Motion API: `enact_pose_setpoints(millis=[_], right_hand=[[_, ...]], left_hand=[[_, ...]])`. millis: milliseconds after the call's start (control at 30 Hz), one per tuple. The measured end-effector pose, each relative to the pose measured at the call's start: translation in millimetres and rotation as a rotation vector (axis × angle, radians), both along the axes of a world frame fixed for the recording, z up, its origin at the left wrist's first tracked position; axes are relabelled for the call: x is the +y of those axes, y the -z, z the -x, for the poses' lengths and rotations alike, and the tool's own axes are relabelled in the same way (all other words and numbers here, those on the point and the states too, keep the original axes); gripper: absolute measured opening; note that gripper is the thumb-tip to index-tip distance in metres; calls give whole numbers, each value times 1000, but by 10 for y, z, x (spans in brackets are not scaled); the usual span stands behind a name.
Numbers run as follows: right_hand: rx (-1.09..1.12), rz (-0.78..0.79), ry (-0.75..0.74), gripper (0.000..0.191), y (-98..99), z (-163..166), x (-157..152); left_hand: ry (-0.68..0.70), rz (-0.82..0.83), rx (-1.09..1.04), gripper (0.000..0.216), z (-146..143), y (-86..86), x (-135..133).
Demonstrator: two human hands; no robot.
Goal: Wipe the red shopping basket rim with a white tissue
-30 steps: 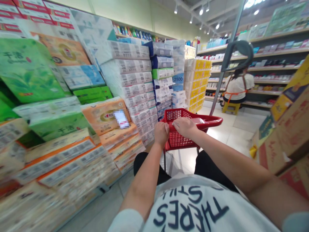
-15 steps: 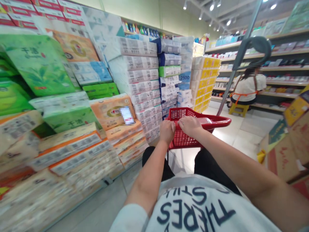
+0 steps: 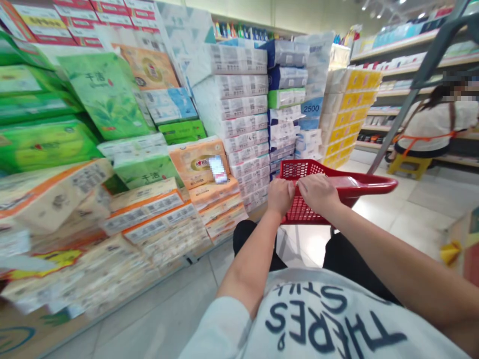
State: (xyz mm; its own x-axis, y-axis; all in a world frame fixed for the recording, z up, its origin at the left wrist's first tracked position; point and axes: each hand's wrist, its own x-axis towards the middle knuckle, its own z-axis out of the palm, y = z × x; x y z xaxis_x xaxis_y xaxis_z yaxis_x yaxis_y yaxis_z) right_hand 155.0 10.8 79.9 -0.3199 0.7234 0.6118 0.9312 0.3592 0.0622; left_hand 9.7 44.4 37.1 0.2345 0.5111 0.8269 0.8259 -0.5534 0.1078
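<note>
A red plastic shopping cart (image 3: 359,183) stands in front of me in a shop aisle. Both my hands grip its near rim side by side. My left hand (image 3: 280,196) is closed over the rim at the left. Just to its right, my right hand (image 3: 318,193) is closed over the same rim. The basket part has mesh walls, and nothing shows inside it from here.
Tall stacks of tissue packs (image 3: 149,149) fill the left side close by. White and yellow pack towers (image 3: 348,114) stand ahead. A person in an orange apron (image 3: 434,129) sits on a yellow stool (image 3: 406,164) by the right shelves, behind a grey slanting pole (image 3: 415,89). A cardboard box edge (image 3: 464,249) is at right.
My view has swung left toward the tissue stacks, so the cart and the seated person have shifted right in the picture. Both hands keep the same grip on the rim.
</note>
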Motion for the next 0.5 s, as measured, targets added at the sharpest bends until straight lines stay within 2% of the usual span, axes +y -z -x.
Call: enact_pose_setpoints(millis=[67, 133, 267, 333, 500], right_hand=[[17, -117, -62, 32, 79, -29, -66], [-3, -132, -87, 33, 66, -51, -96], [-85, 104, 26, 39, -121, -6, 15], [-89, 148, 47, 38, -132, 29, 59], [44, -119, -76, 31, 99, 34, -60]], left_hand=[[16, 0, -6, 35, 7, -4, -10], [24, 9, -16, 36, 9, -11, -23], [23, 29, -18, 36, 1, -17, -33], [22, 33, -17, 36, 2, -8, -29], [26, 26, -21, 37, 26, 25, -13]])
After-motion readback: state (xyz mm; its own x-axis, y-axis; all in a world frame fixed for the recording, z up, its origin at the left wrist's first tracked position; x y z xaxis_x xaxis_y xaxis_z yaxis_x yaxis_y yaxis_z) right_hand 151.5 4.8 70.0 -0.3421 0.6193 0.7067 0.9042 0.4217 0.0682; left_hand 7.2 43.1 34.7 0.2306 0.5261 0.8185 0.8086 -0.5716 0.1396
